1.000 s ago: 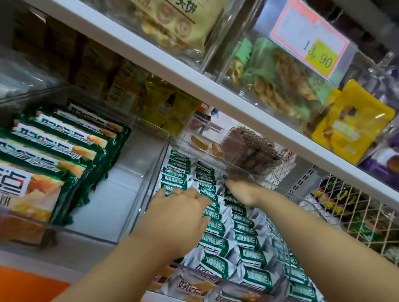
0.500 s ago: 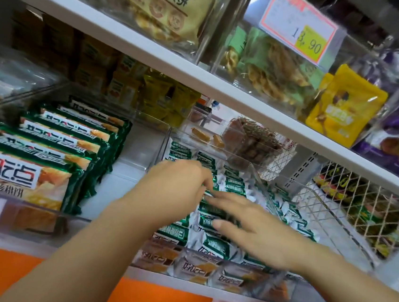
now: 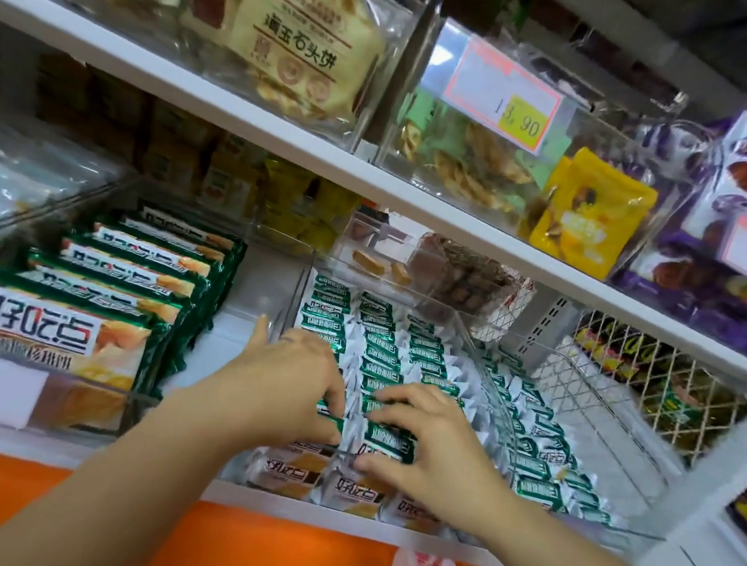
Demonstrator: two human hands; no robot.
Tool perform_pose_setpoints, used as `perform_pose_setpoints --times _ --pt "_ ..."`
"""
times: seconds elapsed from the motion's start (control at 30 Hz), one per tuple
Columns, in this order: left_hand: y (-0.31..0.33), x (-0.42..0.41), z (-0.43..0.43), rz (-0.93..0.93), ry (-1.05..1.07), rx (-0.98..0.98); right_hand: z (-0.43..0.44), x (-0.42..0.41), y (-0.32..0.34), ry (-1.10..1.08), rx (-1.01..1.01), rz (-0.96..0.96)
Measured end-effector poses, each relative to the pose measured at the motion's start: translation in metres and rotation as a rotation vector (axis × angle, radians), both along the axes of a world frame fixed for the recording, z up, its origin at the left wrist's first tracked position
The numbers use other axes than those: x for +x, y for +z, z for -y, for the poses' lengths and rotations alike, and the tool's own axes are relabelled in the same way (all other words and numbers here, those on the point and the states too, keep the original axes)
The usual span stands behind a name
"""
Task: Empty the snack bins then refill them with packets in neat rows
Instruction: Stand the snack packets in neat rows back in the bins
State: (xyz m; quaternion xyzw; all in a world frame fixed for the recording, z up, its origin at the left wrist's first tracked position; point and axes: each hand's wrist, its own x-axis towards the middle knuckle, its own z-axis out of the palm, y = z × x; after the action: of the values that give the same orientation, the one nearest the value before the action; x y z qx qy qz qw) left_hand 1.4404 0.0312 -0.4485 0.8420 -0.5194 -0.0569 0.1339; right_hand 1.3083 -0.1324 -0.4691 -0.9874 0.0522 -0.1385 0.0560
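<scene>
A: What are the hands at?

B: In the lower middle of the frame, the left hand [image 3: 287, 384] curls its fingers round the small green-and-white foil packets [image 3: 379, 343]. The right hand [image 3: 428, 450] pinches one between thumb and fingers, at the front of the clear plastic bin [image 3: 489, 387].

A: So, refilling?

B: It seems so; rows already fill the bin. Next, probably seating the front packets square without upsetting their neighbours.
</scene>
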Motion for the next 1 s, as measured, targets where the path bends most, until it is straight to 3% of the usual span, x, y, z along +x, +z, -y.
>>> perform_pose_setpoints --times 0.17,0.3,0.43,0.53,0.7,0.8,1.0 --pt "-0.002 0.002 0.002 -0.010 -0.012 -0.002 -0.002 0.001 -0.001 0.105 -0.051 -0.067" --pt "-0.006 0.004 0.004 -0.017 -0.010 -0.018 -0.003 0.006 0.001 0.095 0.055 -0.068" --pt "-0.006 0.006 0.004 -0.033 -0.015 -0.038 -0.005 0.014 0.001 0.157 -0.127 0.046" --pt "-0.006 0.006 0.003 -0.034 -0.014 -0.040 -0.005 0.018 0.005 0.162 -0.203 0.026" --pt "-0.007 0.004 0.004 -0.034 -0.018 -0.022 -0.006 0.006 -0.003 0.124 -0.104 0.007" --pt "-0.005 0.005 0.002 -0.047 -0.014 -0.054 -0.003 -0.002 0.001 -0.026 0.029 0.059" --pt "-0.001 0.016 0.002 0.050 0.083 -0.209 -0.006 0.006 -0.002 -0.212 -0.083 -0.387"
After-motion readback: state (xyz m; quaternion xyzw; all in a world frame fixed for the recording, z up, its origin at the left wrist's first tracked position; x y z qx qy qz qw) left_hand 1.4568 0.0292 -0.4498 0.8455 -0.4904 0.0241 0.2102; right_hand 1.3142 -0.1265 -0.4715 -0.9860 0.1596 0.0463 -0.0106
